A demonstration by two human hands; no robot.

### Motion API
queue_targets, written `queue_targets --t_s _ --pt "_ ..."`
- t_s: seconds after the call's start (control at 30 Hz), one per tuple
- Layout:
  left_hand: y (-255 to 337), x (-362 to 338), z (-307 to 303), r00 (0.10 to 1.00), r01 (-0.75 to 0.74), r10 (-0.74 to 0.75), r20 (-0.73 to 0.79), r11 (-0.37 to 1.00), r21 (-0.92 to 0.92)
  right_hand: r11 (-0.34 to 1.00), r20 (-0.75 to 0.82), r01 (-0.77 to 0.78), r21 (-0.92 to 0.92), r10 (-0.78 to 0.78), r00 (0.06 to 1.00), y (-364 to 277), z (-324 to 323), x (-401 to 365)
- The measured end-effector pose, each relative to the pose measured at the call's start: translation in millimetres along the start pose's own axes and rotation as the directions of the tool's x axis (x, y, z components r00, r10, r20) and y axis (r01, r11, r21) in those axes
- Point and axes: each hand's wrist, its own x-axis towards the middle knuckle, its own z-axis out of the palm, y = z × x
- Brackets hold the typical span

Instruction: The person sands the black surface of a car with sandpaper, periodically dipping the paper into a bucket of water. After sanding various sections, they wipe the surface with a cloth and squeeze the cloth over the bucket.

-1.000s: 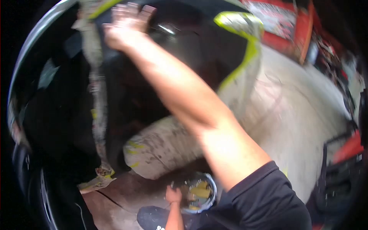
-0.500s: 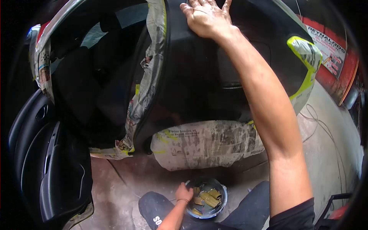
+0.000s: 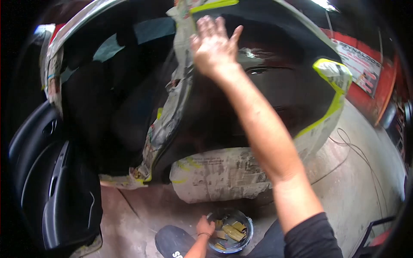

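My right hand [image 3: 215, 47] lies flat on the dark car body panel [image 3: 223, 112], with its fingers stretched and the thumb spread. It is beside the newspaper-masked door opening edge [image 3: 183, 51]. Anything under the palm is hidden. Down low, my left hand [image 3: 205, 225] grips the left rim of a dark bucket [image 3: 249, 234] between my knees. Inside the bucket are several curled olive-brown pieces [image 3: 234, 232] that look like sandpaper, lying in what seems to be water.
Newspaper covers the wheel [image 3: 219, 176] below the panel. Yellow-green tape and paper mask the rear light area [image 3: 333, 71]. An opened black car door [image 3: 56, 185] stands at left. A thin cable [image 3: 361, 150] runs over the concrete floor at right, near a red wall with a sign [image 3: 359, 64].
My right hand has slid left along the panel, towards the masked door edge. The camera view has tilted up a little. My left hand stays on the bucket rim.
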Motion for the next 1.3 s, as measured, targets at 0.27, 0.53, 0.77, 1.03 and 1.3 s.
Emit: queue_targets --t_s 0.27,0.53,0.77,1.03,1.3 --pt "0 0 3 1.000 -0.025 0.025 0.008 1.000 0.001 0.973 0.031 -0.223 -0.065 0.225 0.974 169 -54 -107" --pt "0 -1 7 0.996 -0.052 0.055 -0.071 0.998 0.035 0.972 -0.069 -0.051 0.231 0.068 0.995 27 -30 -94" --pt "2 2 9 0.999 -0.020 0.023 -0.044 0.997 0.074 0.962 0.014 -0.225 -0.156 0.230 0.973 217 -56 -91" --pt "-2 1 9 0.997 -0.042 0.047 -0.061 0.996 0.083 0.965 -0.056 0.086 0.247 -0.075 0.996 88 -39 -107" --pt "8 0 4 0.997 -0.016 0.020 -0.073 0.999 0.052 0.886 0.040 -0.461 0.037 0.460 0.887 127 -56 -114"
